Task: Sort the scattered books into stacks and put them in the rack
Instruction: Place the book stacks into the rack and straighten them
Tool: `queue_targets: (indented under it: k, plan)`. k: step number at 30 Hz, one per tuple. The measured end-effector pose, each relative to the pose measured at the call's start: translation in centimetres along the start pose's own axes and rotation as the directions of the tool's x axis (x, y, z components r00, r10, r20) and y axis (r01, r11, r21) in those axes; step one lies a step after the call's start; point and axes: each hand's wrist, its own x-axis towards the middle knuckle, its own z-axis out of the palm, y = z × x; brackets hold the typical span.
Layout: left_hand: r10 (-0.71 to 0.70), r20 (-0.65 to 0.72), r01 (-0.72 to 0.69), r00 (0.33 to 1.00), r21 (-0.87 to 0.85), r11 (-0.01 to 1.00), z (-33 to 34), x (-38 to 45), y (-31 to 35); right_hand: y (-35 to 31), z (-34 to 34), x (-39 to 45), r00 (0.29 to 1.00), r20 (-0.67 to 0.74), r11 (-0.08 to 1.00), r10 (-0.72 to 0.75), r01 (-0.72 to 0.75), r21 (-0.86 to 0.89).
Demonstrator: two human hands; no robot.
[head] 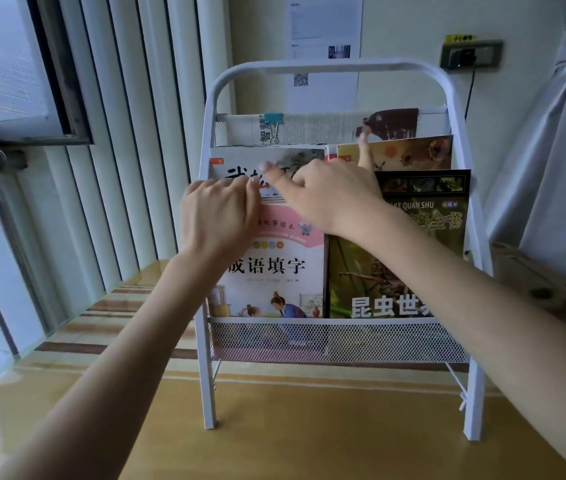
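A white metal rack (330, 65) stands on the table, with books upright in its tiers. In the front tier sit a pink-and-white book (274, 271) on the left and a green insect book (423, 216) on the right. Behind them are a white book with black characters (236, 164) and an orange book (409, 152). A clipped paper bundle (309, 128) fills the top tier. My left hand (217, 216) rests on the top edge of the pink-and-white book. My right hand (323, 192) reaches over the middle-tier books with its fingers spread, touching them.
The rack stands on a yellow-brown table (274, 427) with a striped cloth behind. A window with vertical white bars (125, 133) is at the left. A wall socket with a plug (470, 55) and a grey curtain (551, 150) are at the right.
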Motion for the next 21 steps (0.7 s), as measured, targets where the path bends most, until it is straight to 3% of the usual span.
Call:
queue_targets:
  k: [5,7,9,11,17,21]
  plan:
    - [-0.031,-0.068,0.034,0.997,0.056,0.998,0.4,-1.0,0.1,-3.3,1.0,-0.5,0.999,0.042,0.96,-0.03,0.041,-0.278]
    - [-0.022,-0.084,0.026,0.996,0.042,0.999,0.0,-1.1,0.3,-3.5,2.5,-1.4,0.989,-0.116,0.976,-0.09,0.065,-0.207]
    - [-0.012,-0.094,0.013,0.995,0.01,1.0,-0.5,-0.9,0.4,-2.7,4.0,-1.4,0.917,-0.38,0.986,-0.121,0.067,-0.152]
    - [-0.026,-0.105,0.024,0.994,-0.013,1.0,-1.0,-0.3,0.5,-2.3,4.2,-0.5,0.889,-0.446,0.992,-0.104,0.06,-0.11]
    - [-0.076,-0.042,0.075,0.996,-0.019,0.997,-0.8,1.1,0.0,-1.9,3.7,0.9,0.866,-0.482,0.99,-0.136,0.135,-0.037]
    - [0.001,-0.021,-0.001,1.0,0.027,1.0,-0.1,-1.0,0.5,-1.1,4.5,-0.7,0.929,-0.335,0.988,-0.155,0.148,-0.049]
